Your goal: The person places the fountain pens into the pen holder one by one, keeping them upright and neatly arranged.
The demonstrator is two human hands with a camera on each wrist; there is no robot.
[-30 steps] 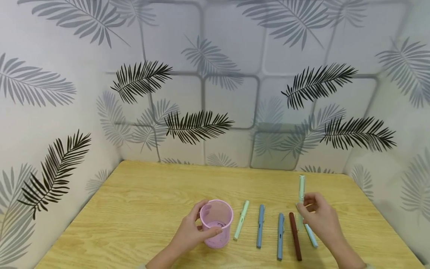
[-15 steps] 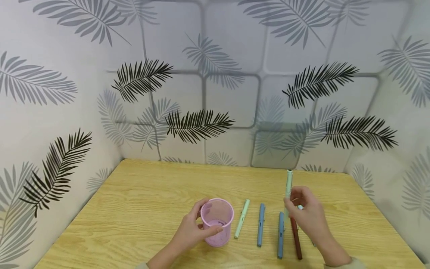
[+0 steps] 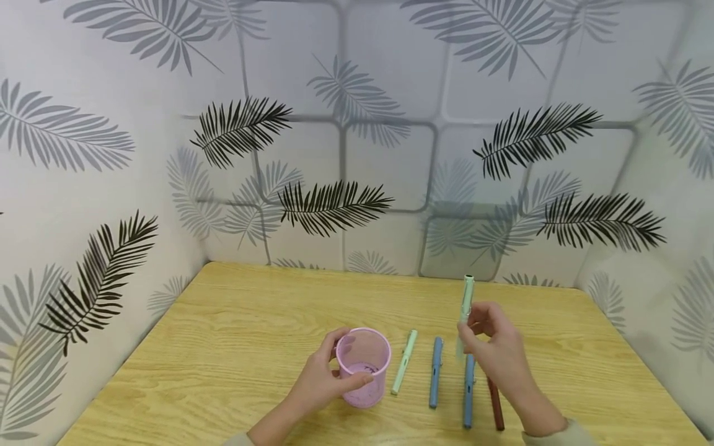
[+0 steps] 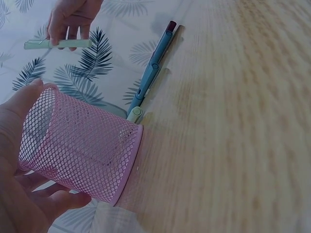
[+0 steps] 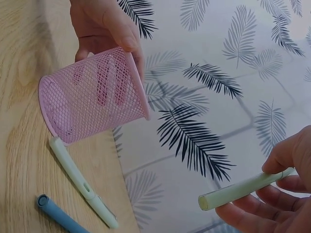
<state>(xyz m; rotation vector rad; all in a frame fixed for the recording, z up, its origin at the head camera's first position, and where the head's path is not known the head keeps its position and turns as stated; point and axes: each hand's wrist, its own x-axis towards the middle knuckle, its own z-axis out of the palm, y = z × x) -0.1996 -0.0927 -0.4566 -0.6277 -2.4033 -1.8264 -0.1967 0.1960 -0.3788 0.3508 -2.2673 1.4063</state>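
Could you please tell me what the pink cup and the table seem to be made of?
Pink cup: mesh, probably painted metal, perhaps plastic, with a satin look; small openings pierce its wall.
Table: wood or wood-look laminate, fairly smooth; streaky grain runs across its yellowish top.

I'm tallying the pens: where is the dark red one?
In the head view, the dark red pen lies on the table at lower right, just right of a blue pen, partly hidden by the right hand.
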